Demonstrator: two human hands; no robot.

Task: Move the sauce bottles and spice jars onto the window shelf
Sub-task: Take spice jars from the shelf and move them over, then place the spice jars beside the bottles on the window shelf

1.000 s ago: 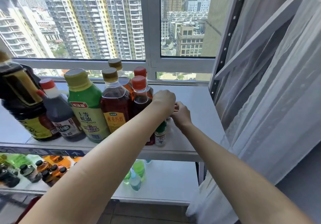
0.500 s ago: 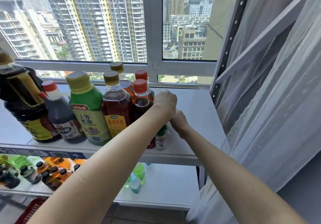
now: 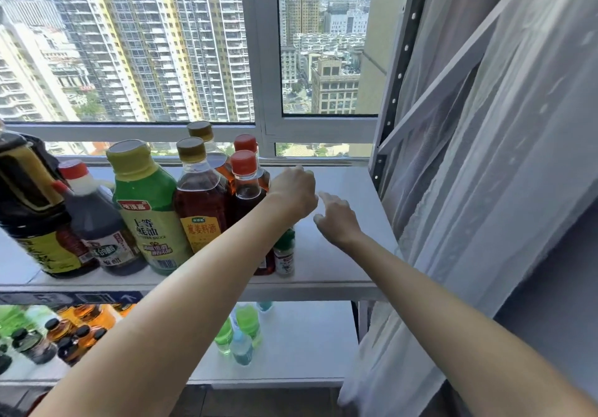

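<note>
The white window shelf (image 3: 343, 264) carries a row of sauce bottles: a large dark bottle (image 3: 32, 209), a dark vinegar bottle (image 3: 97, 222), a green oyster sauce bottle (image 3: 149, 219), a gold-capped cooking wine bottle (image 3: 200, 209) and a red-capped bottle (image 3: 247, 190), with two more behind. A small green-capped spice jar (image 3: 284, 254) stands upright under my left wrist. My left hand (image 3: 293, 190) hovers curled beside the red-capped bottle, its fingers pointing down and hiding what is beneath. My right hand (image 3: 336, 219) is just to its right, fingers spread, holding nothing.
A lower shelf (image 3: 301, 345) holds small green and blue bottles (image 3: 241, 335) and amber, dark-capped bottles (image 3: 74, 329) at left. A sheer curtain (image 3: 485, 157) hangs at right behind the perforated rack upright (image 3: 393, 99). The window frame (image 3: 265, 60) backs the shelf.
My right hand has pulled away from the left to the right and spread its fingers. The left hand has stayed by the red-capped bottle. The spice jar has not moved.
</note>
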